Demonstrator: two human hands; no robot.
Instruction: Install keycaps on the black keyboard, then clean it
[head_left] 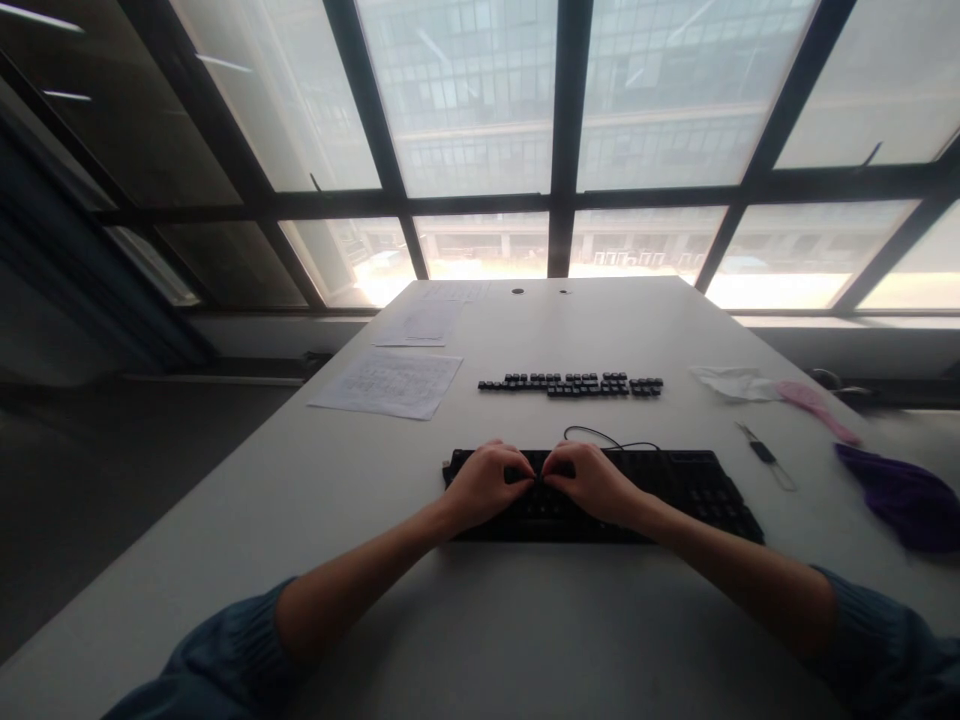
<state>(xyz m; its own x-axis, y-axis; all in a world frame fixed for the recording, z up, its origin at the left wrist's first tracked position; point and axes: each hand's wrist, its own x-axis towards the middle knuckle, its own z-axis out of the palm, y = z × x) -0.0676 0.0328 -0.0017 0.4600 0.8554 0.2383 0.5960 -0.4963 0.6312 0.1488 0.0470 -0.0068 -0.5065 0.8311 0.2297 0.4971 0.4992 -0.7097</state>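
A black keyboard (pixel 675 490) lies flat on the white table in front of me. Above its left-centre part, my left hand (pixel 491 482) and my right hand (pixel 592 480) meet almost fingertip to fingertip. Each has thumb and fingers pinched together. Something small and dark sits between the two pinches, too small to name. Part of the keys is hidden under the hands. Behind the keyboard, loose black keycaps (pixel 589 386) are laid out in rows. A thin black cable (pixel 600 434) curls at the keyboard's back edge.
Written sheets of paper (pixel 390 383) lie on the left. To the right are a small tool with a black grip and wire loop (pixel 763 451), a white tissue (pixel 735 382), a pink item (pixel 814 405) and a purple cloth (pixel 900 495). Windows (pixel 480 100) stand beyond the table.
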